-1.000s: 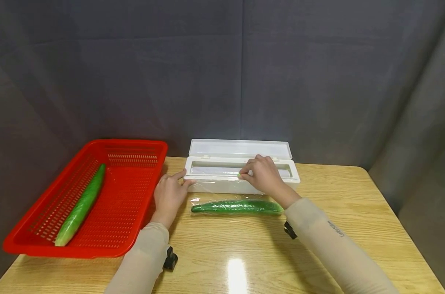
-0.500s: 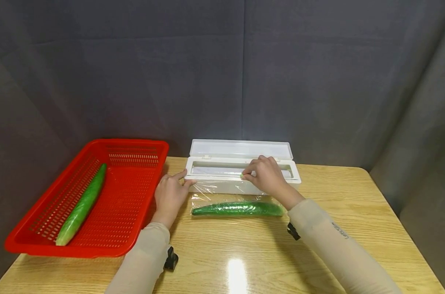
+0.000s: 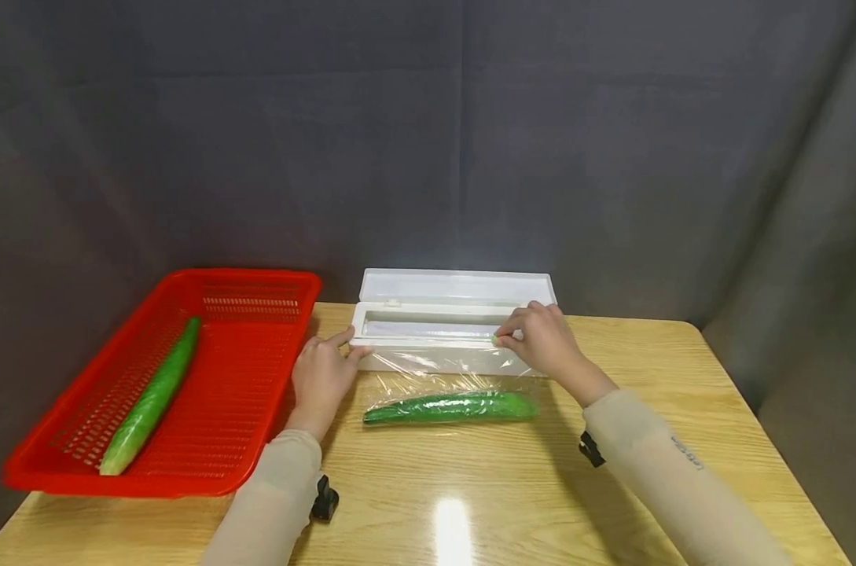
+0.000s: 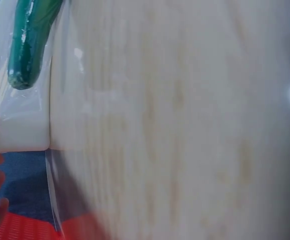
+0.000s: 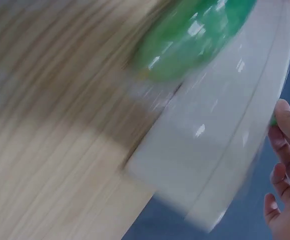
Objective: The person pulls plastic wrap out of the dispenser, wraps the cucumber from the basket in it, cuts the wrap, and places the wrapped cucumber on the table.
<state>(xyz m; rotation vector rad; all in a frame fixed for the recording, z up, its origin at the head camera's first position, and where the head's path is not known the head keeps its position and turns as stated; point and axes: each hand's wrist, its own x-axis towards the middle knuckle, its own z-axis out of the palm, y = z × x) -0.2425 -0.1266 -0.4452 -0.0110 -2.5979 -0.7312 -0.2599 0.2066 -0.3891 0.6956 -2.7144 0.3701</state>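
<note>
Key relation: the long axis of the white box (image 3: pixel 442 308) runs left to right, and the small green slider (image 3: pixel 494 339) sits on its front edge, toward the right end. The right hand (image 3: pixel 541 338) is the nearer one and pinches the slider between thumb and finger; its other fingers are bent and clear of the slider. The left hand (image 3: pixel 324 377) is at the opposite end, well apart from the slider. Its thumb is against the box front and a finger is on the top edge, gripping the left corner; the remaining fingers are spread. Any travel along the front edge would depend on this axis.

Clear film (image 3: pixel 409 384) extends from the front edge toward the person and covers the cucumber (image 3: pixel 449 407). The cucumber lies on the table (image 3: pixel 399 487) in front of the box, roughly parallel to it. It sits between the two hands and slightly closer to the person, touched by neither. Whether the film passes fully around its underside cannot be determined. The lid (image 3: pixel 456 284) stands raised at the rear.
</note>
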